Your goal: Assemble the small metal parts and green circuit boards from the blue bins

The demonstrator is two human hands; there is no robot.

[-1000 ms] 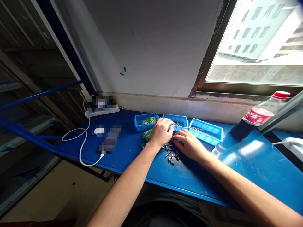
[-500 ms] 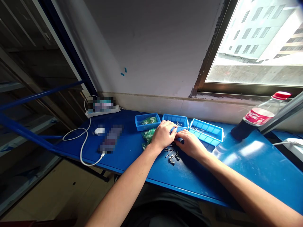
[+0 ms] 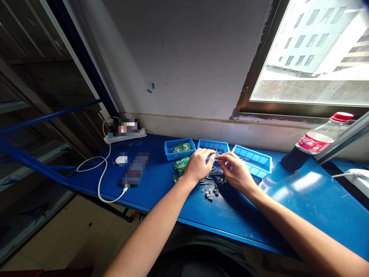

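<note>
My left hand (image 3: 198,164) is closed, thumb and fingers pinched together above the loose metal parts. Its fingertips almost meet those of my right hand (image 3: 235,171), which is also pinched. What lies between the fingertips is too small to make out. Beneath and in front of the hands, several bolts (image 3: 209,197) and thin pin-like rivets (image 3: 205,187) are scattered on the blue table (image 3: 198,213). A pile of green-and-white pieces (image 3: 181,165) sits left of my left hand, partly hidden by it. Behind the hands stands the middle blue bin (image 3: 213,143), holding small metal parts.
A left blue bin (image 3: 179,155) contains green-and-white pieces; a right blue bin (image 3: 259,171) has thin rivets. A cola bottle (image 3: 314,142) stands at the right. Leftward lie a blurred phone-like object (image 3: 135,169), a white cable (image 3: 99,184) and a power strip (image 3: 125,136).
My right hand has lifted slightly and its fingers have extended toward the left fingertips, uncovering more bolts and rivets. My left hand has hardly moved.
</note>
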